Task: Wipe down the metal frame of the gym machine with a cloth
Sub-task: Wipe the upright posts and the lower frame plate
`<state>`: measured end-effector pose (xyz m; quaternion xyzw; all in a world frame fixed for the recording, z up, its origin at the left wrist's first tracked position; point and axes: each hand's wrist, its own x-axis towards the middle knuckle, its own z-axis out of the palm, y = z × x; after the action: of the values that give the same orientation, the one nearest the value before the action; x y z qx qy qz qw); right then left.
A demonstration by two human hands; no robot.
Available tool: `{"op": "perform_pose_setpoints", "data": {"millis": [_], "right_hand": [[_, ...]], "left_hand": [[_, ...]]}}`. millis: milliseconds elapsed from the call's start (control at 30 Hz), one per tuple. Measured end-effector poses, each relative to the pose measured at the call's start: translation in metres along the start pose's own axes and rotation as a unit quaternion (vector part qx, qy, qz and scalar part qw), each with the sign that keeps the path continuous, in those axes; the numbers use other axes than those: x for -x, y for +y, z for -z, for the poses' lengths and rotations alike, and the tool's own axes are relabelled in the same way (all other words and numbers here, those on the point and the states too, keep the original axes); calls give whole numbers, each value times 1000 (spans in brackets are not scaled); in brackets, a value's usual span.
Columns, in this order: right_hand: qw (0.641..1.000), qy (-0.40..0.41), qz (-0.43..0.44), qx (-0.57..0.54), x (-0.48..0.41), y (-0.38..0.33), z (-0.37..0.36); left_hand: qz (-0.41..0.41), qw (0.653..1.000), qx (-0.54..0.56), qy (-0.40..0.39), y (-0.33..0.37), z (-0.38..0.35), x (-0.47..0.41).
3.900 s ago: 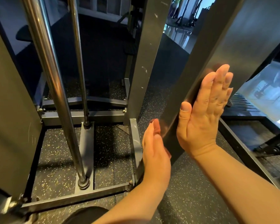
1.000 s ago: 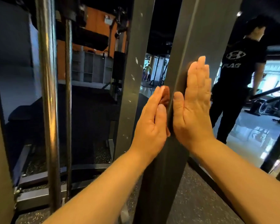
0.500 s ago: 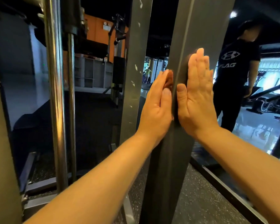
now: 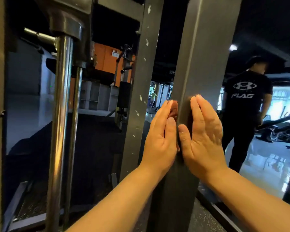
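Dim gym behind matte grey frame post (image 4: 208,56), rust-red cloth (image 4: 174,108) under left hand (image 4: 159,139), fingers (image 4: 158,118) straight, together; right hand (image 4: 205,139) flat.

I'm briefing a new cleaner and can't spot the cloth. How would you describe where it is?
Find the broad grey upright post in mid-frame, with a flat hand on each side. Under the left hand, against the post's left face, peeks the cloth: a small rust-brown, nubbly scrap, unlike the smooth grey metal around it.
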<state>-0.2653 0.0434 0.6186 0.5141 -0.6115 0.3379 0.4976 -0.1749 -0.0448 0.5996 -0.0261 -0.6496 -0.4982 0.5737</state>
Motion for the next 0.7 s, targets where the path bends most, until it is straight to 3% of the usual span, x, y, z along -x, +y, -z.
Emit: {"op": "perform_pose_setpoints", "data": {"millis": [167,367,433,567,700], "right_hand": [[1000,-1,-29,-2,-61,8,20],[996,-66,-48,-20,-62,1,25],[997,-74,-34,2,-73,6,30],[995,-91,35,20,-133,23,45],[997,-64,-33,-4,-201,13,57]], "left_hand": [[-37,999,-20,-2,1,-6,12],[126,988,-81,34,-3,-9,45],[143,985,-76,58,22,-15,18],[118,992,-19,32,91,-28,-78],[58,998,-21,28,153,-41,-167]]}}
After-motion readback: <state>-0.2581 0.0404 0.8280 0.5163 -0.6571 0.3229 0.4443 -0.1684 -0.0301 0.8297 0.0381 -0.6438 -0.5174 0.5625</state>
